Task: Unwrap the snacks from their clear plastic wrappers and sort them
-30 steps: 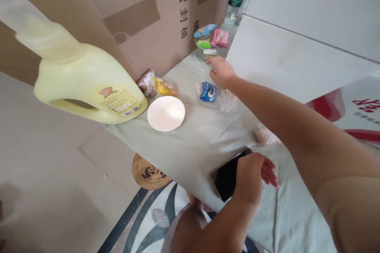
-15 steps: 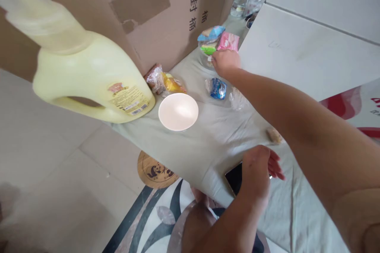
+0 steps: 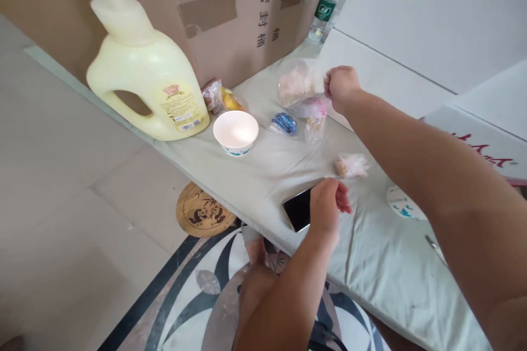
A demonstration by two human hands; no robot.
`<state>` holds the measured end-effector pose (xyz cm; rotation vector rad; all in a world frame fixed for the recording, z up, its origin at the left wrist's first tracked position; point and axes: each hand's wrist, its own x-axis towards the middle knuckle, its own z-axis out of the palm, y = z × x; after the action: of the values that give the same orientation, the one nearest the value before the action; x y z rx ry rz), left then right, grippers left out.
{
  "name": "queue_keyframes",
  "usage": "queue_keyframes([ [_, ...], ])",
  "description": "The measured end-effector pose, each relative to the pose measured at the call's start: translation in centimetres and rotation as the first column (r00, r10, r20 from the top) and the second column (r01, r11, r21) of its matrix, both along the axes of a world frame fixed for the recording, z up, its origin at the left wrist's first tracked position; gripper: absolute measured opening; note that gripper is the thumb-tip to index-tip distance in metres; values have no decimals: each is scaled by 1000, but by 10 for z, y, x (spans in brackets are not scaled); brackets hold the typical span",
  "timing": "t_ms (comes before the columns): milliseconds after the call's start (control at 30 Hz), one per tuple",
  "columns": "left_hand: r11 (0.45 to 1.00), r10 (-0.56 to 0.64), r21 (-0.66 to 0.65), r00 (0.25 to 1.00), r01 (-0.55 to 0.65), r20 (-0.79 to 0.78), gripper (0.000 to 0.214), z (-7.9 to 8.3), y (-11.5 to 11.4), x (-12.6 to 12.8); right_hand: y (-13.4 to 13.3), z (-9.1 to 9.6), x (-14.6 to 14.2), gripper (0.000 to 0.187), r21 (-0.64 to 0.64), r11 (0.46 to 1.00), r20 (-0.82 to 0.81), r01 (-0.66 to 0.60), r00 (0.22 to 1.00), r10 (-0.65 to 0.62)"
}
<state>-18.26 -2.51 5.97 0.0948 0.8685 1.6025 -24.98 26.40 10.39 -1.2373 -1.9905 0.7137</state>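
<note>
My right hand (image 3: pixel 342 88) is closed in a fist-like grip at the edge of a blurred clear plastic container (image 3: pixel 295 85), which looks tipped and has pale pinkish contents. Just below it lie a pink-and-clear wrapper (image 3: pixel 313 107) and a small blue packet (image 3: pixel 284 123). My left hand (image 3: pixel 327 203) rests over the right end of a dark-screened phone (image 3: pixel 297 209), its fingers loosely curled and nothing visible in them. A clear packet of pale food (image 3: pixel 351 165) sits just beyond that hand. To the left stands a white bowl (image 3: pixel 236 129), upright.
A yellow detergent jug (image 3: pixel 152 79) stands at the left before a cardboard box (image 3: pixel 230 44). Wrapped snacks (image 3: pixel 230 100) lie between jug and bowl. A water bottle (image 3: pixel 324 13) is at the back. Partly behind my right forearm is a blue-patterned white item (image 3: pixel 401 203). A round panda mat (image 3: pixel 203 211) lies below.
The view has shifted. My right hand has moved right from the snack-filled container, which now appears tipped; pink and other wrappers lie below it. My left hand stays by the phone.
</note>
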Motion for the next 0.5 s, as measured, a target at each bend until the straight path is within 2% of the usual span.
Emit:
queue_keyframes([
  [100,1000,-17,8,998,18,-58,21,0,7,13,-1,1,43,22,-261,960,-239,103,956,-167],
  [233,1000,-16,21,993,19,-118,23,2,21,32,-3,-4,95,21,-312,935,-247,166,936,-249],
  [333,999,-29,25,987,33,-160,24,3,29,46,6,-12,126,33,-249,945,-197,214,944,-265],
  [433,997,-63,31,981,69,-182,24,4,34,57,12,-17,160,57,-72,977,-103,199,973,-206],
  [500,997,-62,28,981,69,-185,25,4,34,61,6,-14,188,68,63,988,7,138,990,-139],
])
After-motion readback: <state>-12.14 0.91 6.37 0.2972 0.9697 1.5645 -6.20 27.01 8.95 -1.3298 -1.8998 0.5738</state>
